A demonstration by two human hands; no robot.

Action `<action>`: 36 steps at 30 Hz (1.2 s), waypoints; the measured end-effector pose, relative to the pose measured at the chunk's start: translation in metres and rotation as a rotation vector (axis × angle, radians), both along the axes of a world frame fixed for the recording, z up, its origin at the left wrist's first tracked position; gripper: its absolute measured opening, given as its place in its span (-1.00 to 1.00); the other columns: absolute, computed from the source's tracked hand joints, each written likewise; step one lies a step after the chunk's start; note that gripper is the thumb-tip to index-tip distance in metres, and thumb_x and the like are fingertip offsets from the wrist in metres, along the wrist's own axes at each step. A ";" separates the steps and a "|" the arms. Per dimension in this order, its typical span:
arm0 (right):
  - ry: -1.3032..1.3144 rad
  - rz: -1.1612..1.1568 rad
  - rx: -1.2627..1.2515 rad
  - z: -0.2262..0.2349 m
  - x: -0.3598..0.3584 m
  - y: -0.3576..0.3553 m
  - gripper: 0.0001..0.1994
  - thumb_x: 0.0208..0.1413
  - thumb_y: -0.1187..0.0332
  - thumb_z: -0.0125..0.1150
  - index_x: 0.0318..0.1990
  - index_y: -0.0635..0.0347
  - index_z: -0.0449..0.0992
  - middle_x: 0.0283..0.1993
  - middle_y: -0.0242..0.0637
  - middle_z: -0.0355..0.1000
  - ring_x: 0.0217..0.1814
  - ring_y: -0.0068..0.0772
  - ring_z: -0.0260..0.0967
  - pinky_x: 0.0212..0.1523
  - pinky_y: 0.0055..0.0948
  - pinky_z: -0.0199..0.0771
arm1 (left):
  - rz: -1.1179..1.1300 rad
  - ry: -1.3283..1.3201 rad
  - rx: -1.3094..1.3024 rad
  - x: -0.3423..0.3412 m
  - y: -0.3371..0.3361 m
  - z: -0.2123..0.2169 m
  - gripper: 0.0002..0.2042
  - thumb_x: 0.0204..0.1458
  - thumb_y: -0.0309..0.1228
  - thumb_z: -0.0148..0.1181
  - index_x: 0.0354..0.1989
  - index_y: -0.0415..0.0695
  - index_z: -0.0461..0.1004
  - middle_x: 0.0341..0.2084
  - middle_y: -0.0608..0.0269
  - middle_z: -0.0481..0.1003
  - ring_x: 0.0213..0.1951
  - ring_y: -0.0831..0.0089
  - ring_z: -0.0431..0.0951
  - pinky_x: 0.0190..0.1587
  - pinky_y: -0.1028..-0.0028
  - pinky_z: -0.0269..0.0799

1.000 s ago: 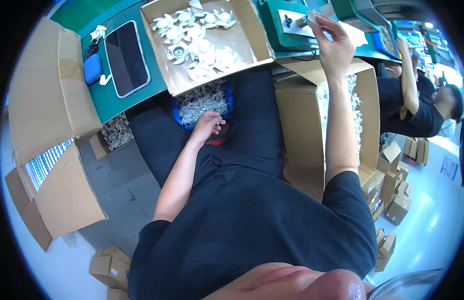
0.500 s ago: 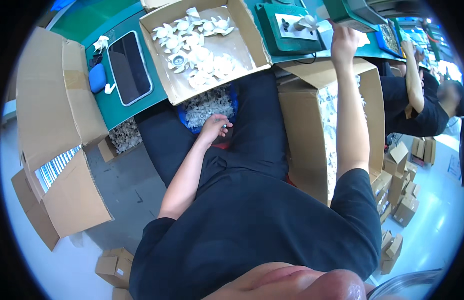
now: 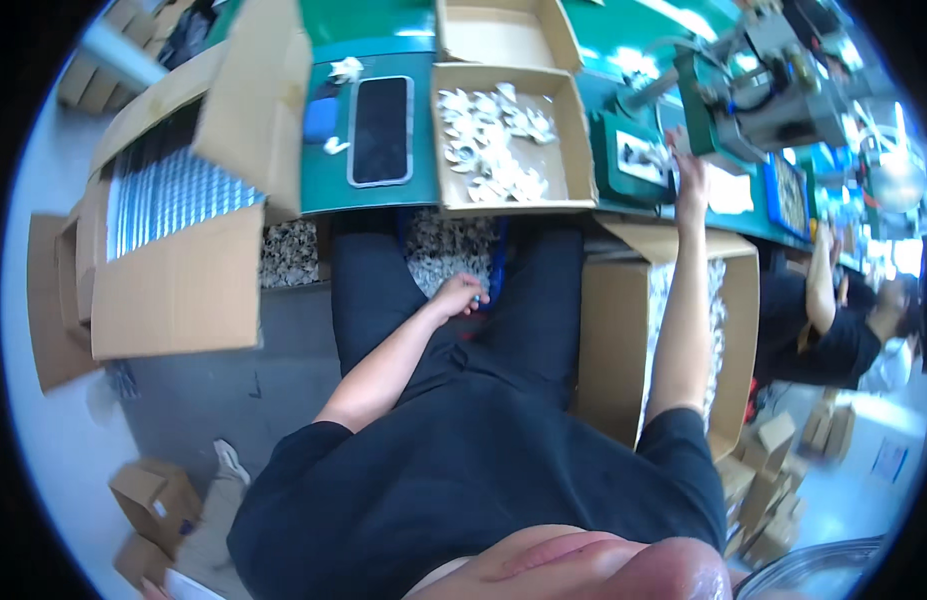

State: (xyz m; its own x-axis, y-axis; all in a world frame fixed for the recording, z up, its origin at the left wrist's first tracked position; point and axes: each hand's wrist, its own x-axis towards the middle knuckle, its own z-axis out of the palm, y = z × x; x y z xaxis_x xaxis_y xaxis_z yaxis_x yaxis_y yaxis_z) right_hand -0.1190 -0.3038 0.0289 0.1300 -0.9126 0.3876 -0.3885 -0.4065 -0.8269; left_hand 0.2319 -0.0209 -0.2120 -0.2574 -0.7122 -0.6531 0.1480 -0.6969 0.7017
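Observation:
My left hand [image 3: 459, 296] rests over my lap with curled fingers, pinching something small that I cannot make out. Below it, between my legs, sits a blue bin [image 3: 499, 255] full of small pale parts [image 3: 448, 245]. My right hand [image 3: 691, 178] reaches forward to the green bench machine, beside its base [image 3: 608, 160]; its fingers are blurred and partly hidden against the machine. A white bladed impeller [image 3: 638, 154] lies on the light plate of that base. More white impellers [image 3: 493, 145] are heaped in a shallow cardboard box [image 3: 566, 185] on the bench.
A phone [image 3: 381, 130], a blue case [image 3: 321, 120] and a loose impeller [image 3: 346, 69] lie left on the green bench. Open cartons stand left [image 3: 178, 300] and right [image 3: 613, 340]. The machine's grey head [image 3: 783, 110] overhangs the right side. Another person [image 3: 818, 320] works far right.
My view has tilted up and turned left, so the bench sits lower and more of the machine shows. My left hand stays over my lap, and my right hand stays by the machine.

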 end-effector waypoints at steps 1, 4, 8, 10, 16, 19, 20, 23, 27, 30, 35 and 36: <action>0.044 0.048 -0.076 0.005 0.030 0.021 -0.61 0.31 0.36 0.21 0.22 0.36 0.48 0.16 -0.15 0.54 0.14 -0.26 0.51 0.21 -0.27 0.46 | 0.063 -0.004 -0.012 0.007 0.001 -0.003 -0.67 0.18 -0.38 0.23 0.05 -0.29 0.43 -0.33 0.18 0.67 -0.50 0.60 0.53 -0.55 0.57 0.44; 0.003 -0.054 -0.109 0.028 0.067 0.059 -0.58 0.19 0.54 0.36 0.21 0.39 0.49 0.10 -0.17 0.54 0.12 -0.39 0.48 0.16 -0.41 0.47 | -0.005 -0.039 -0.017 0.002 0.004 0.003 -0.78 0.19 -0.39 0.22 -0.09 -0.28 0.52 -0.36 0.21 0.67 -0.53 0.62 0.52 -0.57 0.58 0.42; -0.009 -0.164 -0.215 0.022 0.088 0.069 -0.59 0.18 0.52 0.40 0.17 0.40 0.51 0.06 -0.20 0.54 0.08 -0.46 0.48 0.10 -0.48 0.48 | -0.033 0.043 -0.031 0.006 0.001 -0.005 -0.85 0.20 -0.41 0.22 -0.22 -0.26 0.57 -0.36 0.21 0.67 -0.54 0.62 0.51 -0.59 0.58 0.39; 0.090 -0.289 -0.386 0.021 0.096 0.073 -0.64 0.20 0.47 0.41 0.11 0.40 0.55 0.02 -0.24 0.55 0.02 -0.48 0.49 0.04 -0.48 0.50 | -0.011 0.040 -0.046 0.006 0.003 -0.004 -0.86 0.20 -0.41 0.22 -0.25 -0.26 0.57 -0.36 0.20 0.67 -0.54 0.63 0.51 -0.59 0.58 0.39; -0.192 -0.416 -0.102 0.028 0.100 0.081 -0.62 0.17 0.50 0.43 0.13 0.40 0.54 0.12 -0.13 0.51 0.09 -0.40 0.45 0.12 -0.42 0.47 | -0.001 0.090 -0.055 0.005 0.002 0.006 -0.85 0.21 -0.40 0.23 -0.30 -0.24 0.56 -0.36 0.19 0.67 -0.55 0.63 0.49 -0.59 0.57 0.37; -0.159 -0.316 -0.209 0.036 0.118 0.102 -0.63 0.16 0.49 0.44 0.10 0.41 0.55 0.14 -0.11 0.52 0.09 -0.39 0.45 0.09 -0.40 0.48 | -0.006 0.118 -0.045 0.003 0.001 0.012 -0.85 0.23 -0.40 0.22 -0.21 -0.25 0.54 -0.33 0.18 0.67 -0.56 0.62 0.48 -0.58 0.57 0.37; 0.024 -0.253 -0.351 0.056 0.135 0.112 -0.63 0.16 0.47 0.43 0.11 0.37 0.56 0.10 -0.16 0.55 0.12 -0.32 0.48 0.10 -0.38 0.49 | -0.009 0.135 -0.038 0.001 0.002 0.013 -0.83 0.24 -0.39 0.22 -0.16 -0.25 0.53 -0.32 0.18 0.67 -0.56 0.62 0.47 -0.57 0.58 0.37; 0.261 -0.075 -0.503 0.119 0.188 0.137 -0.62 0.15 0.45 0.42 0.13 0.30 0.57 0.07 -0.17 0.57 0.15 -0.20 0.51 0.14 -0.33 0.47 | 0.067 0.393 -0.115 -0.001 -0.002 0.017 -0.71 0.27 -0.38 0.21 0.07 -0.26 0.40 -0.19 0.09 0.65 -0.51 0.62 0.47 -0.49 0.59 0.40; 0.316 0.287 -0.281 0.108 0.170 0.167 -0.61 0.09 0.46 0.43 0.10 0.25 0.59 0.10 -0.14 0.56 0.15 -0.15 0.48 0.21 -0.28 0.39 | 0.095 0.692 -0.123 0.003 -0.014 0.118 -0.51 0.29 -0.36 0.23 0.29 -0.23 0.20 -0.10 0.06 0.58 -0.44 0.64 0.40 -0.37 0.61 0.36; 0.375 0.546 -0.100 0.097 0.170 0.200 -0.67 0.06 0.46 0.43 0.01 0.24 0.62 0.03 -0.16 0.57 0.09 -0.15 0.47 0.20 -0.24 0.37 | -0.056 0.823 -0.201 0.008 -0.020 0.173 -0.42 0.28 -0.28 0.28 0.35 -0.20 0.15 -0.20 0.15 0.54 -0.44 0.63 0.37 -0.36 0.61 0.34; 0.379 0.736 0.208 0.073 0.158 0.224 -0.76 0.01 0.44 0.47 -0.14 0.22 0.66 -0.12 -0.23 0.59 -0.01 -0.15 0.48 0.12 -0.21 0.39 | -0.252 0.828 -0.312 0.010 -0.021 0.217 -0.29 0.21 -0.15 0.34 0.40 -0.17 0.11 -0.40 0.32 0.43 -0.46 0.62 0.37 -0.39 0.61 0.30; 0.371 0.720 0.214 0.072 0.156 0.225 -0.76 0.01 0.44 0.47 -0.14 0.22 0.66 -0.12 -0.23 0.59 -0.01 -0.15 0.48 0.12 -0.21 0.39 | -0.286 0.756 -0.334 0.008 -0.020 0.218 -0.27 0.20 -0.13 0.35 0.41 -0.17 0.10 -0.43 0.34 0.41 -0.46 0.62 0.37 -0.40 0.61 0.28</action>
